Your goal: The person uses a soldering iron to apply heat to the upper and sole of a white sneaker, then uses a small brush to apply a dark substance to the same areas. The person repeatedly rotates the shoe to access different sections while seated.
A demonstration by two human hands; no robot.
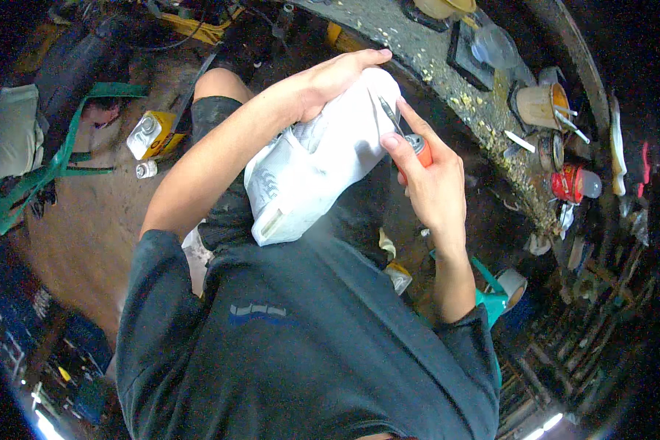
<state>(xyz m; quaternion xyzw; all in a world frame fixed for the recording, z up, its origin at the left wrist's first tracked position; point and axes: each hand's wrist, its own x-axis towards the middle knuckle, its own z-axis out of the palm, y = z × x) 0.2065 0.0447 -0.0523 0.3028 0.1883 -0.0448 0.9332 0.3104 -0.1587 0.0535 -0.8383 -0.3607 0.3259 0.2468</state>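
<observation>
While the white form seems under way and unfinished, listed left to right: one yellow container (pixel 154 138), on the ground. One bulky white form (pixel 323 158), before my chest, far end rounded. My left hand (pixel 335 81), loosely open, laid along its far side. One orange-handled tool (pixel 422 152), slender dark tip at the rounded end, contact uncertain. My right hand (pixel 438 187), curled round the handle. Amount done or left: cannot tell.
</observation>
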